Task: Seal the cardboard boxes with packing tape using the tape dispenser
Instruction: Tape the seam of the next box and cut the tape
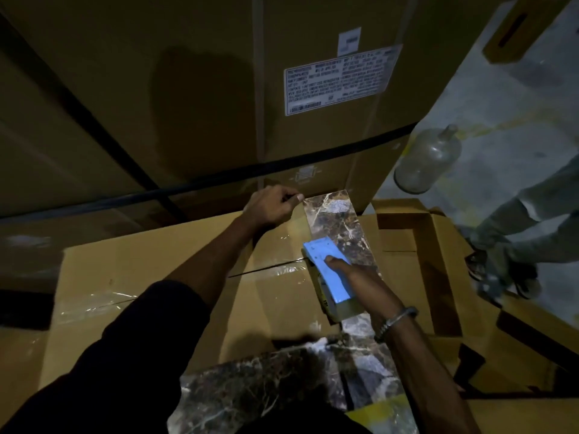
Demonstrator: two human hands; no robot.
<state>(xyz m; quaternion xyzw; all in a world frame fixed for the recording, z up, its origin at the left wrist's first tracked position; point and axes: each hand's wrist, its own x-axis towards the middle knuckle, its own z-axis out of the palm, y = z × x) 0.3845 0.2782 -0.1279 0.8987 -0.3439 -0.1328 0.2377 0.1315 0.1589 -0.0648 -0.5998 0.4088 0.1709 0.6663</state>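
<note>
Tape is being run along the flap edge of the cardboard box.

The tape dispenser point(329, 274), blue-topped, is gripped by the right hand point(360, 277), fingers curled round its body, and lies on the cardboard box point(150, 277) beside a marble-patterned strip point(335, 214). The far end of the line is pinned by the left hand point(272, 208), its fingertips pinched together, apparently on the tape end, though the clear tape itself cannot be made out there. Clear tape point(275, 267) is already laid across the centre seam. For a clean seal, the far end is best kept held down, the dispenser kept flat and drawn straight, and the tape pressed on firmly before it is cut.
</note>
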